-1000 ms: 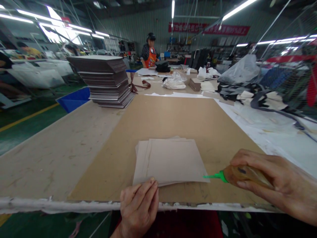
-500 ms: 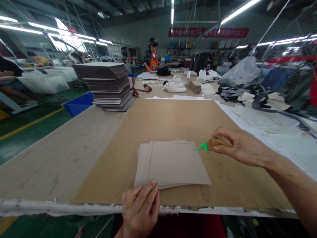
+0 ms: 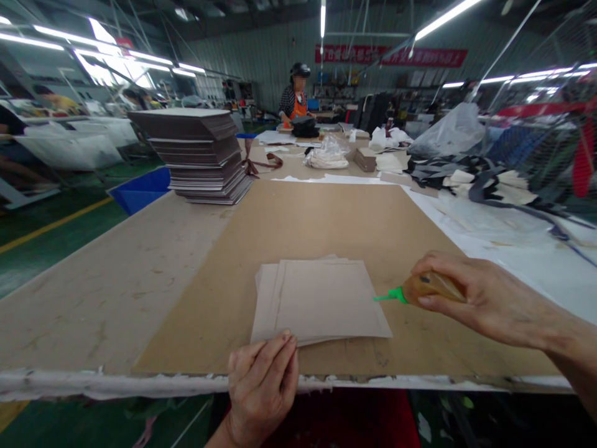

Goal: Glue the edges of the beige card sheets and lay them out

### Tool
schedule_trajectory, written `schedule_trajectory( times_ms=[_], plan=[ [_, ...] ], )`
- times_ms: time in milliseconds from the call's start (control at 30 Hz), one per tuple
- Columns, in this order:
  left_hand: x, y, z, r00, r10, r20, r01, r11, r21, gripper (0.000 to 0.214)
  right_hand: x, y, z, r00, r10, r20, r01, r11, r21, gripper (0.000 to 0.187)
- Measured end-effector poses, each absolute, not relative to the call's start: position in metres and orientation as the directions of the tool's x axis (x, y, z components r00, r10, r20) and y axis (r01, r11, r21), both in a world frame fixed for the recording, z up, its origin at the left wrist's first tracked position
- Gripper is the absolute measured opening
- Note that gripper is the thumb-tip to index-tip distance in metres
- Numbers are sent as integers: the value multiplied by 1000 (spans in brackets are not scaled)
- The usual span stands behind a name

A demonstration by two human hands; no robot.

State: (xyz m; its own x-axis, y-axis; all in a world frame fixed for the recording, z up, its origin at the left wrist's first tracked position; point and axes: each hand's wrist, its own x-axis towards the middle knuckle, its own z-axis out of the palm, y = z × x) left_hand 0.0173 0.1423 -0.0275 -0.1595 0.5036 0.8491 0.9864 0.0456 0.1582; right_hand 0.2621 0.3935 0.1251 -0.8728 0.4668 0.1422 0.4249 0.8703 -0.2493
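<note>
A small stack of beige square sheets (image 3: pixel 321 300) lies on a brown cardboard board (image 3: pixel 326 230) near the table's front edge. My left hand (image 3: pixel 261 386) rests at that edge, its fingertips pressed on the stack's near left corner. My right hand (image 3: pixel 480 295) is closed around an amber glue bottle (image 3: pixel 431 287) lying sideways. The bottle's green nozzle (image 3: pixel 389 296) points left and touches the right edge of the top sheet.
A tall pile of dark boards (image 3: pixel 196 152) stands at the back left, beside a blue bin (image 3: pixel 137 188). Bags, fabric scraps and dark straps (image 3: pixel 471 177) crowd the right side. A person in an orange apron (image 3: pixel 295 99) works at the far end of the table.
My right hand carried the glue bottle from the stack's near right corner up along the right edge, then came partway back toward me. My left hand stayed put.
</note>
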Motion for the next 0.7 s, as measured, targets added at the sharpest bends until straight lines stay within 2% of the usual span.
schedule_trajectory(
  times_ms=[267,700],
  plan=[
    [16,141,-28,-154,506,848,988,51,149,32,294,360,125,-899,435,60,395,860,-323,23],
    [16,142,-29,-157,504,849,987,65,144,34,293,354,124,-901,420,107,360,862,-356,22]
  ],
)
